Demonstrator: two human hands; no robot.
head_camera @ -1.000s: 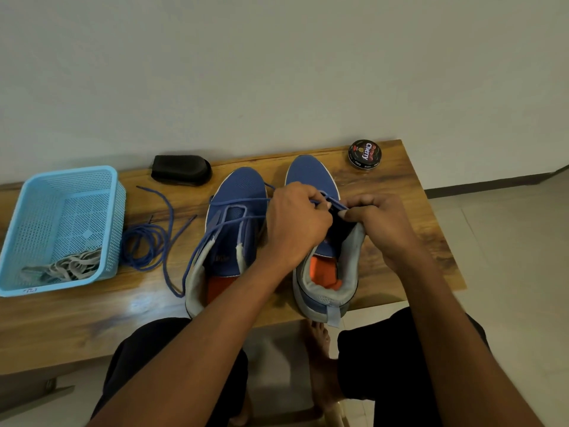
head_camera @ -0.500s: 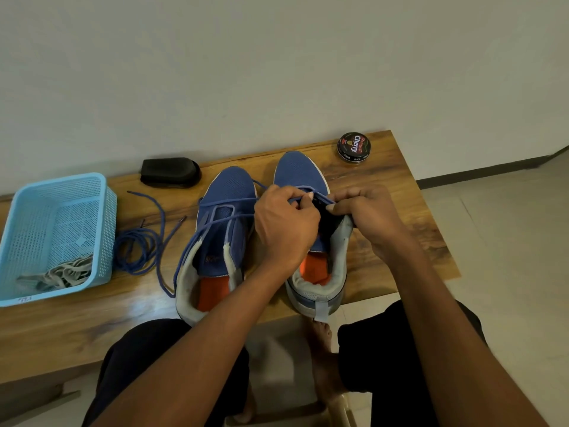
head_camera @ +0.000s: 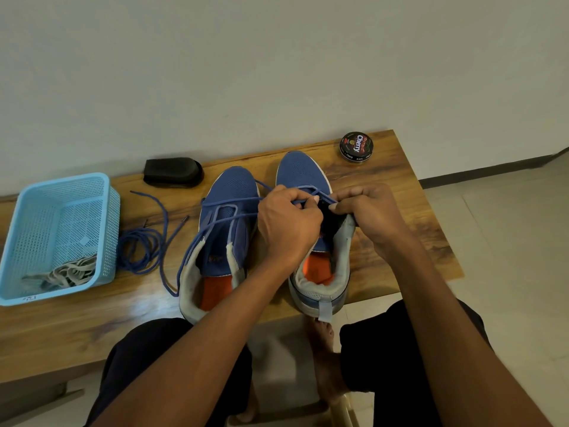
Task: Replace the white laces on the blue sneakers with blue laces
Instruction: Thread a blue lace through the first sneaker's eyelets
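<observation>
Head view, sneakers: my two blue sneakers stand side by side on the wooden table [head_camera: 385,192], the left sneaker [head_camera: 228,211] and the right sneaker [head_camera: 303,174]. Their long axes run away from me, toes to the wall, heels at the near table edge; the right heel hangs a little over it.
Blue lace in work: this blue lace [head_camera: 234,203] crosses the top of the left sneaker sideways, then drops along its left side to a loose loop on the table.
Left hand: my left hand [head_camera: 288,223] is over the right sneaker, fingers curled, pinching the blue lace between thumb and forefinger.
Right hand: my right hand [head_camera: 369,214] has curled fingers too, and pinches the lace end at the right sneaker's eyelets, just beside my left fingertips.
What hides: both hands cover the tongue and the eyelets of the right sneaker, so I cannot tell how far it is laced.
Spare lace: a second blue lace [head_camera: 141,248] lies coiled on the table between the basket and the left sneaker.
Basket: the light blue basket [head_camera: 104,211] stands at the left, with the white laces [head_camera: 66,272] in its near corner.
Behind: a black brush [head_camera: 174,172] lies near the wall, a round polish tin [head_camera: 356,147] beyond the right toe.
</observation>
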